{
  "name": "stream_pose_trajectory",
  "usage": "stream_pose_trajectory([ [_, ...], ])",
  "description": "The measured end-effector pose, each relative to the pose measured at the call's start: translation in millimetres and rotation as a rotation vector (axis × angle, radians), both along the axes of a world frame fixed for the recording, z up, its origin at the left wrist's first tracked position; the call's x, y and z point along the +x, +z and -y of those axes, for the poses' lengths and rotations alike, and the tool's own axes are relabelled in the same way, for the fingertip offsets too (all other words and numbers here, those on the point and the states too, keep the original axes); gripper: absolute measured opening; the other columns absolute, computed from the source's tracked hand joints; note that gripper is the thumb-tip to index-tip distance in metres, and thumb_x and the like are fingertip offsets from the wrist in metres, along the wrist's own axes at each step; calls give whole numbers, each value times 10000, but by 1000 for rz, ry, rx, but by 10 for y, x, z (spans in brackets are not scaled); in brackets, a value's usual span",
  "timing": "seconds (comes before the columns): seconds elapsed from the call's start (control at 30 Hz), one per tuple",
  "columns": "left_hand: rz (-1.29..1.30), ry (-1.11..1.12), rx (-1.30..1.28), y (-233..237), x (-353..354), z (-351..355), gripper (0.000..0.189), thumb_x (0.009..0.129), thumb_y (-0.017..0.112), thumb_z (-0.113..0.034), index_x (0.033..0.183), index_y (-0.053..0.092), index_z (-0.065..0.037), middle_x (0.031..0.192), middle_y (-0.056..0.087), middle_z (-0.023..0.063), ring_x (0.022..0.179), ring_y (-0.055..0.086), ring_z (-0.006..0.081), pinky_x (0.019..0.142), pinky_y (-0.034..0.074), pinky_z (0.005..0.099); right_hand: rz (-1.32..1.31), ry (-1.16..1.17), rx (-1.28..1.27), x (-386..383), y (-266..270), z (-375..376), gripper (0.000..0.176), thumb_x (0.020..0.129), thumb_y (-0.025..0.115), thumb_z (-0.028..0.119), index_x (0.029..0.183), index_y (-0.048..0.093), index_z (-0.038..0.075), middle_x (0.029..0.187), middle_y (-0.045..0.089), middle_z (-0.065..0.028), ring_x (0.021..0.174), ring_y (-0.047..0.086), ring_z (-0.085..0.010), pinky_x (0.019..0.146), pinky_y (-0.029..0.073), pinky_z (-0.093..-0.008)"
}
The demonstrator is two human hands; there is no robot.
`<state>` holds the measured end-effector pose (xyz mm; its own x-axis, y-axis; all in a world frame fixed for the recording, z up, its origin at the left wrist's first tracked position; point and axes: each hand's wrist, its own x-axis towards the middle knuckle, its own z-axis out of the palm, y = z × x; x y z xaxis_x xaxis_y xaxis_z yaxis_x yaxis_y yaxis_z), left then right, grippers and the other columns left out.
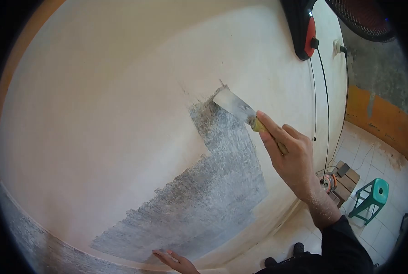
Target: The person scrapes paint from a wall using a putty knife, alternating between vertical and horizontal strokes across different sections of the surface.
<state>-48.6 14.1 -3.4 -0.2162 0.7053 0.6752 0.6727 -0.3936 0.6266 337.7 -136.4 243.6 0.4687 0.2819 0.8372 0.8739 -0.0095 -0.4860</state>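
My right hand (291, 153) is wrapped round the yellowish handle of a scraper (236, 106). The scraper's wide metal blade lies against the pale wall (121, 91), at the upper edge of a rough grey patch (222, 169). Specks of pale dust cover my right wrist. My left hand (174, 262) is low in the view, at the lower edge of the grey patch, with its fingers stretched out and nothing in it. Whether it touches the wall is unclear.
A green stool (371, 198) stands on the tiled floor at the right, beside a small wooden stool (347, 181) with a cable reel (328, 183). A black and red device (307, 39) is at the upper right, with cables hanging down. A socket (338, 48) is nearby.
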Motion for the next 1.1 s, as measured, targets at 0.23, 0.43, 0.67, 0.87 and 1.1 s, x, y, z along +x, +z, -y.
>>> stream_pose_trajectory([
  [0.23, -23, 46, 31, 36, 82, -15, 640, 1027, 529, -262, 1495, 280, 95, 1536, 284, 340, 1448, 263, 455, 1187, 213, 479, -11, 19, 29, -36, 47, 31, 369, 974, 631, 178, 1341, 617, 135, 591, 489, -51, 454, 435, -124, 455, 390, -339],
  [0.43, -55, 26, -10, 102, 65, 29, 652, 1025, 534, -276, 1491, 279, 102, 1529, 263, 369, 1449, 255, 460, 1188, 212, 479, -22, 17, 15, -57, 54, 30, 368, 973, 633, 181, 1337, 620, 127, 594, 500, -51, 459, 447, -129, 459, 393, -339],
  [0.67, -22, 40, -8, 149, 156, 57, 671, 1014, 551, -263, 1502, 258, 91, 1536, 256, 362, 1450, 253, 461, 1190, 205, 488, -46, 27, 16, -75, 47, 40, 394, 967, 637, 172, 1356, 603, 126, 600, 504, -59, 466, 466, -141, 467, 397, -342],
  [0.87, -85, 84, 84, -29, 97, -64, 681, 990, 580, -202, 1509, 247, 87, 1495, 352, 342, 1426, 306, 452, 1190, 202, 485, -51, 51, 34, -42, 170, 8, 406, 973, 631, 180, 1373, 587, 123, 610, 503, -60, 475, 464, -135, 465, 390, -335],
  [1.1, -42, 49, 69, 53, 145, -36, 690, 978, 599, -183, 1506, 253, 94, 1453, 413, 334, 1406, 339, 452, 1187, 209, 485, -79, 47, 34, -43, 128, -4, 391, 983, 622, 178, 1370, 593, 127, 593, 488, -45, 466, 429, -117, 449, 367, -321],
])
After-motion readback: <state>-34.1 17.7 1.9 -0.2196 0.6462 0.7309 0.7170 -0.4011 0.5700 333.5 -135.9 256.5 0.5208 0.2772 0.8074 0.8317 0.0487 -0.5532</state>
